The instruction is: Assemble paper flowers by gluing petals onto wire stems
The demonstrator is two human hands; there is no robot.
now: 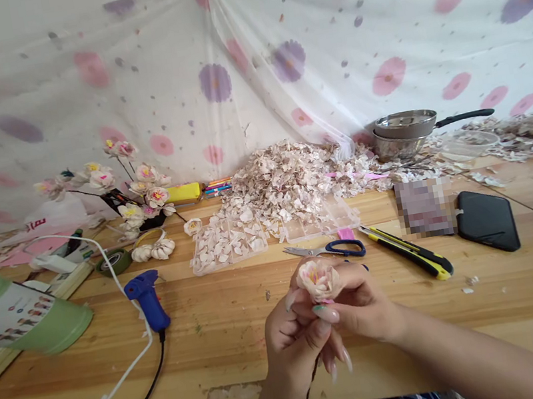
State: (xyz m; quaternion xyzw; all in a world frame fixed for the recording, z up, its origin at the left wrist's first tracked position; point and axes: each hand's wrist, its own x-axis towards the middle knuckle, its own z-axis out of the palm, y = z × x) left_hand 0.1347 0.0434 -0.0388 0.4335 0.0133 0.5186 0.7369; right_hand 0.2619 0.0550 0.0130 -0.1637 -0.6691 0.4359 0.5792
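Note:
A pale pink artificial flower with a yellow centre is held up above the wooden table. My left hand grips it from below, and my right hand pinches it from the right. The fingers hide its base. A thin dark wire hangs below my left hand. Just beyond my hands lie black-and-blue scissors, and a blue glue gun rests to the left.
Plastic compartment trays hold loose petals, below a large petal heap. Further items are a yellow-and-black utility knife, a black phone, a steel saucepan, finished flowers and a green object. A white cable crosses the left.

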